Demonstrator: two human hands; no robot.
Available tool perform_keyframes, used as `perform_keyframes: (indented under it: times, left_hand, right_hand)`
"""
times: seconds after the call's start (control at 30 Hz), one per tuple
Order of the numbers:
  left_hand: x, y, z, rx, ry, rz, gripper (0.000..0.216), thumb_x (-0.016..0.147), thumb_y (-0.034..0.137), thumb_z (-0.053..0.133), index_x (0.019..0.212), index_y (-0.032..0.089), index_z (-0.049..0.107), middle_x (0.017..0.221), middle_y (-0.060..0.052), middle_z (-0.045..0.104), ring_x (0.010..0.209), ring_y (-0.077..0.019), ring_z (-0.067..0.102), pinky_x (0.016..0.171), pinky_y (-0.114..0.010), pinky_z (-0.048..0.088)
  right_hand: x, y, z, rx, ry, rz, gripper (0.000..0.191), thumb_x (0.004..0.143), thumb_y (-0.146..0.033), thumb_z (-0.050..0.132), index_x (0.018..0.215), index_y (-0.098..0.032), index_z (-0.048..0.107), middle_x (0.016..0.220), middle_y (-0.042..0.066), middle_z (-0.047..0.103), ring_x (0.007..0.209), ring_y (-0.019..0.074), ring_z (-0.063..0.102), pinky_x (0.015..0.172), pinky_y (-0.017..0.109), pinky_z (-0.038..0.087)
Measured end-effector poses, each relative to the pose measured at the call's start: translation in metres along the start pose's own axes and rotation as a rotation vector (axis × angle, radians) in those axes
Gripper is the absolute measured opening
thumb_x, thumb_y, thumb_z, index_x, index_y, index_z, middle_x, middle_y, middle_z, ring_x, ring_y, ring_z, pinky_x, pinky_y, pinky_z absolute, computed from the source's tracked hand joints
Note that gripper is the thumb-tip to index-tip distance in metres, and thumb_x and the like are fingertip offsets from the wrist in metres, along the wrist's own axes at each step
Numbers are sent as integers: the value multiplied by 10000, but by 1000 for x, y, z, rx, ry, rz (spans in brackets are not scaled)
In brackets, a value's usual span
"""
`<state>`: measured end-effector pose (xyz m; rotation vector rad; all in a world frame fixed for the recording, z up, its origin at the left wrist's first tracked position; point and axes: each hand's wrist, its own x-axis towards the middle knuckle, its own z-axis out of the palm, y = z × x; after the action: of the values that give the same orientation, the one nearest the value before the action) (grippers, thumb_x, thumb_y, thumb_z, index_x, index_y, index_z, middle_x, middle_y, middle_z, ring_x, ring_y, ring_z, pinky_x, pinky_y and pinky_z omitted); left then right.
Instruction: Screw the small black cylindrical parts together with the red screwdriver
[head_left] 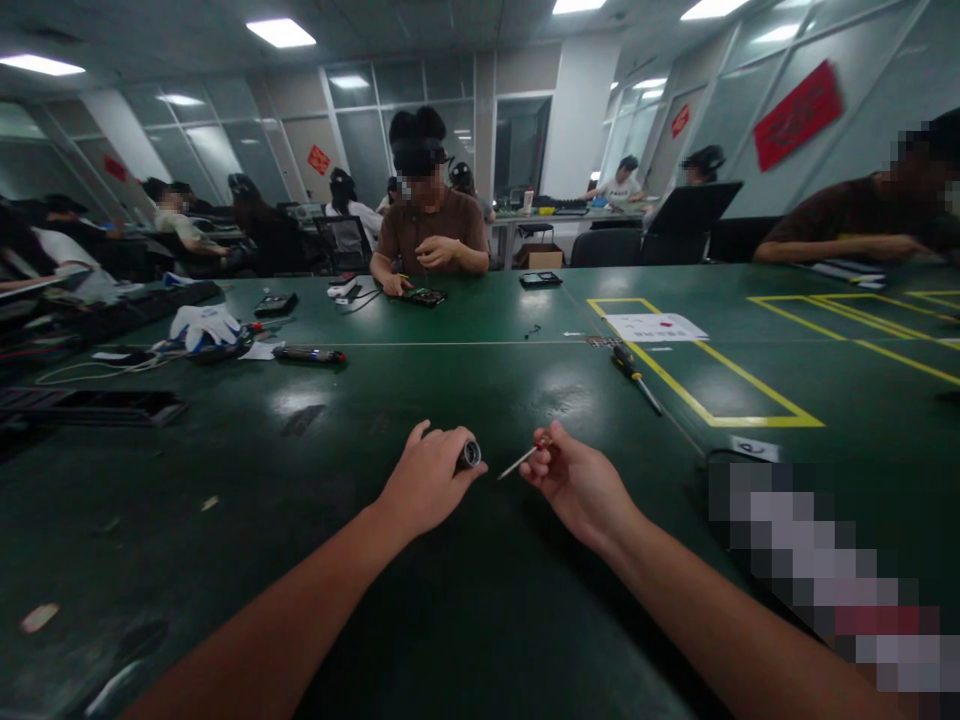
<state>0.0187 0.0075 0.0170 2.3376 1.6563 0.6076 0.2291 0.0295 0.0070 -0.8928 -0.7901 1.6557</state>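
Observation:
My left hand [427,478] is closed around a dark cylindrical object [470,454]. Its round end, with a pale metallic ring, faces right; the rest is hidden in my palm, so its kind is unclear. In my right hand [574,480] is a small screwdriver [517,463] with a reddish handle, mostly covered by my fingers. Its thin shaft points left and down toward the cylinder, and the tip stays apart from it. Both hands are above the green table [465,620].
A black-and-yellow screwdriver [637,380] lies ahead on the right, near a yellow taped rectangle [765,420] and a paper sheet [656,327]. At left are a dark cylindrical tool [309,355], white gloves [204,328] and a black tray [94,406]. A person [431,225] works opposite.

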Motion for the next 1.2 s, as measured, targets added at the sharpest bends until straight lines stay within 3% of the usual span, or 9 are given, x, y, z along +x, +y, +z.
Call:
perform_keyframes:
  times: [0.13,0.27,0.77,1.2]
  left_hand:
    - [1,-4,1,-10,-40,-28,150,948,363,651,964,218,615,899,-5,685,941,-230,652,1198,-613,250]
    - [1,-2,2,-3,-30,-27,155,933,360,669,932,216,610,868,0,674,925,-233,646,1192,-620,250]
    - [-1,0,-1,-23,-73,19,122,941,341,652,962,225,618,939,-3,688,974,-238,633,1204,-629,221]
    - [1,-3,0,-44,-47,-15,165,946,377,637,928,217,602,868,-8,670,920,-238,638,1176,-598,293]
  right_hand:
    - [-2,3,2,-94,16,-222,312,827,-499,776,904,-204,709,770,5,633,709,162,604,782,358,559]
    - [-3,8,1,-220,39,-329,346,857,-544,737,960,-214,712,845,27,685,784,185,661,787,360,550]
    - [-21,-2,4,-637,-43,-521,264,969,-490,616,1044,-249,691,891,44,731,832,222,704,793,368,544]
    - [-28,-3,7,-643,-161,-512,208,977,-449,621,1068,-277,695,950,39,756,920,232,737,854,382,560]
